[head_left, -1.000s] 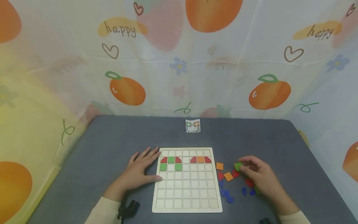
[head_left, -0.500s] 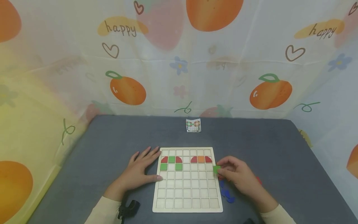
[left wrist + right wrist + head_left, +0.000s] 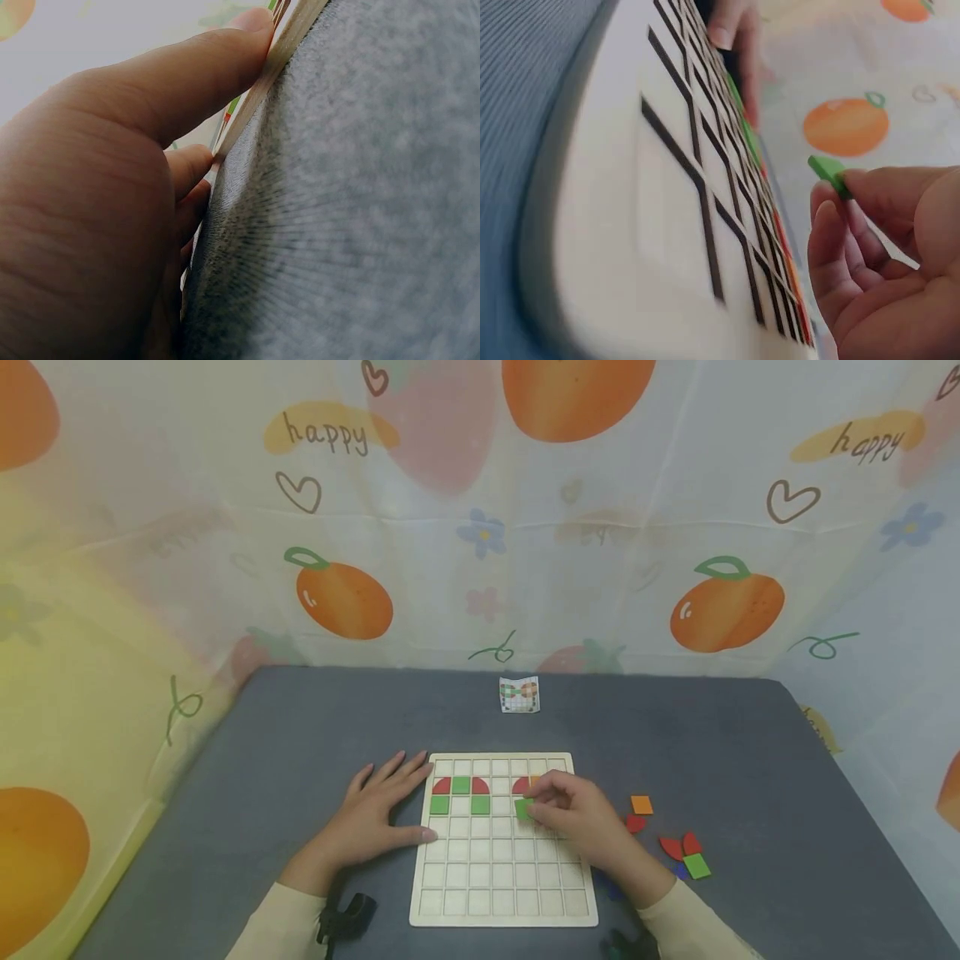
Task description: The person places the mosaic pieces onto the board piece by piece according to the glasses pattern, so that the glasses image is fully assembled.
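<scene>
A pale grid board [image 3: 480,902] lies on the grey table. Red quarter-circle tiles, green square tiles [image 3: 439,805] and an orange square fill some cells in its upper rows. My right hand [image 3: 573,814] is over the board's right half, pinching a green square tile [image 3: 523,809] between thumb and fingertips. In the right wrist view that green tile [image 3: 829,174] is held up off the board. My left hand [image 3: 378,818] lies spread at the board's left edge, thumb and fingertips touching the rim; the left wrist view shows the thumb [image 3: 202,71] on the edge.
Right of the board lie loose tiles: an orange square [image 3: 641,805], red quarter-circles [image 3: 671,847], a green square [image 3: 697,866] and blue pieces partly hidden by the right arm. A small printed pattern card [image 3: 519,695] lies behind the board. A fruit-patterned cloth [image 3: 420,527] hangs at the back.
My right hand has carried the green square tile leftward from the loose tiles to over the board's right half. The left hand stays at the board's edge.
</scene>
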Motion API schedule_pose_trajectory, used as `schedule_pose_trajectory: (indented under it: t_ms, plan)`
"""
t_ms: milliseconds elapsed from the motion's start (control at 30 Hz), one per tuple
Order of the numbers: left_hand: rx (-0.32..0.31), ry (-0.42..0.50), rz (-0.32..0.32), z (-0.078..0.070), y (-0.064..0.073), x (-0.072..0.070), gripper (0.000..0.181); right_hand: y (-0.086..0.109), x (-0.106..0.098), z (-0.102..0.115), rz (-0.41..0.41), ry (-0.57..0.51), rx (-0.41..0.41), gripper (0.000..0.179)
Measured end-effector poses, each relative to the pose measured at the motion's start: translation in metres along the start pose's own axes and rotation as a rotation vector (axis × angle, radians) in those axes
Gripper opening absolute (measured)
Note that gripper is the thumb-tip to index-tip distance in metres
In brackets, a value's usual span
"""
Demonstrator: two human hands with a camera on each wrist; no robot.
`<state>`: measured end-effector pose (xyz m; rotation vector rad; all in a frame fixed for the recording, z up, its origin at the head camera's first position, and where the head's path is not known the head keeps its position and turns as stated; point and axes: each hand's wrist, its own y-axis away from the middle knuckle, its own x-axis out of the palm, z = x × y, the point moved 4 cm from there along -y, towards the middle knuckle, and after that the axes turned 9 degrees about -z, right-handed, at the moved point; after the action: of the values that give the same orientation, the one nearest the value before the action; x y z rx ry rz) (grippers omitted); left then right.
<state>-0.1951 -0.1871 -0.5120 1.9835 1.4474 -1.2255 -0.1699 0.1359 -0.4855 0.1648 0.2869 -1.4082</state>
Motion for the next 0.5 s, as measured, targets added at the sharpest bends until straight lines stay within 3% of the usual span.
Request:
schedule_pose_trajectory:
  t_ms: [300, 500]
  plan:
    - [-0.006, -0.005, 0.004, 0.001, -0.001, 0.001, 0.105, -0.012, 0.028, -0.001, -0.019, 0.109, 0.019, 0.009]
    - [-0.003, 0.006, 0.003, 0.001, 0.0, 0.0, 0.105, -0.016, 0.035, 0.0, -0.038, 0.08, 0.087, 0.008]
